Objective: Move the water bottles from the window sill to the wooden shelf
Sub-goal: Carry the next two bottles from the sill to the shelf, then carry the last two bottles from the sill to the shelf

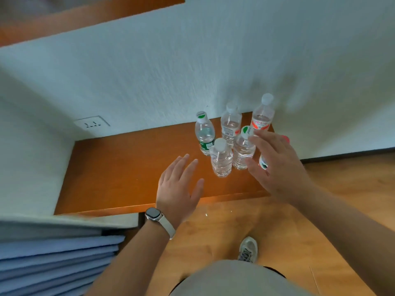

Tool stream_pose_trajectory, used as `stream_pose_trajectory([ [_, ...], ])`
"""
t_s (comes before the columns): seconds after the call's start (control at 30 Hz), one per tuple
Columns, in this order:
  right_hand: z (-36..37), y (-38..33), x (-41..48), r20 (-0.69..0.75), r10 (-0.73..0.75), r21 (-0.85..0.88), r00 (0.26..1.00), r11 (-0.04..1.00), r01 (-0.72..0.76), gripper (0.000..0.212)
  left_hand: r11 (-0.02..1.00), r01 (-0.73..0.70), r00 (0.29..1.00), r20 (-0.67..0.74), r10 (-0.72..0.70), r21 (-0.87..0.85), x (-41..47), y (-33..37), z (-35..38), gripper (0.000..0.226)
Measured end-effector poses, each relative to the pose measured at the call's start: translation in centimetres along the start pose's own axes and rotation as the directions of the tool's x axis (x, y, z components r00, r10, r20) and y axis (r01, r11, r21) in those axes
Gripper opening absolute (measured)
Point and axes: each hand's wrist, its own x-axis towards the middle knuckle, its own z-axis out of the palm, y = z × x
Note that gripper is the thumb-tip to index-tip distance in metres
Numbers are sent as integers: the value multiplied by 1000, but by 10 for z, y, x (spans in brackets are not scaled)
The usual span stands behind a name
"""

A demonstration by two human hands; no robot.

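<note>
Clear plastic water bottles (221, 159) cluster at the low wooden shelf's (119, 167) two o'clock. Left hand (178, 189) spread, empty; right hand (275, 165) possibly releasing another, partly hidden.

Wooden shelf (119, 167) w/ six water bottles (221, 159) upright (right end).

Wooden shelf (119, 167) bare across frame centre-left, upright water bottles (221, 160) clustered at its centre-right end, white wall (171, 71) close behind, stacked bedding (53, 253) blocking lower left
</note>
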Motion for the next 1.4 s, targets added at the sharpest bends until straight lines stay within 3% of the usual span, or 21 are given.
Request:
stream_pose_trajectory([
  [0.17,24,-66,2,154,-155,-146,976,973,177,56,987,-36,999,-26,40,156,-37,-56,-37,55],
  [0.3,60,-136,0,296,-237,-237,925,920,312,56,987,1,999,-51,7,163,-81,-111,-61,55],
  [0.43,101,-209,-8,395,-329,-236,858,866,440,55,989,68,983,-179,-44,128,-136,-173,-78,51],
  [0.7,165,-358,-29,476,-572,-119,668,710,694,57,940,319,925,-256,-280,122,-247,-271,-110,48],
  [0.87,191,-431,-39,490,-696,-29,524,588,808,57,881,466,839,-362,-407,88,-308,-299,-131,46],
  [1.1,236,-510,-47,445,-861,177,245,353,919,57,762,648,667,-483,-568,-1,-379,-319,-133,42],
  [1.4,309,-587,-40,302,-951,460,-66,85,884,56,478,878,434,-469,-769,30,-417,-332,-144,45],
])
